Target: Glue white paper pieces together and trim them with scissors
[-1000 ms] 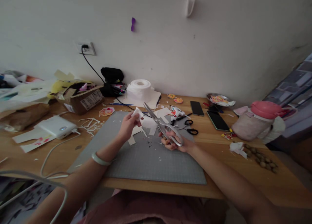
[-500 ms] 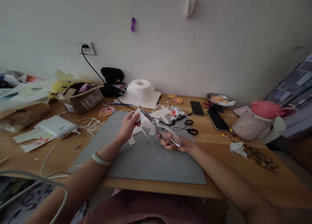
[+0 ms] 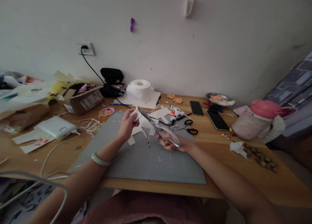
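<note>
Above the grey cutting mat (image 3: 156, 164), my left hand (image 3: 128, 124) pinches a small folded white piece (image 3: 136, 114) that looks like paper or tissue. A pair of large silver scissors (image 3: 158, 126) is in my right hand (image 3: 170, 142), fingers wrapped through the handles. The blades point up and left and meet the white piece beside my left fingertips. White card scraps (image 3: 159, 114) and thin offcuts lie on the mat behind my hands.
Behind the mat stands a white paper roll (image 3: 139, 90). To the right are a glue gun (image 3: 176, 113), black-handled scissors (image 3: 192, 131), two phones (image 3: 218, 120) and a metal bowl (image 3: 209, 95). A cardboard box (image 3: 85, 100) and a white power bank (image 3: 58, 127) sit left.
The scissor blades look more closed at the white piece. My left hand has moved very slightly left; my right hand stays nearly in place.
</note>
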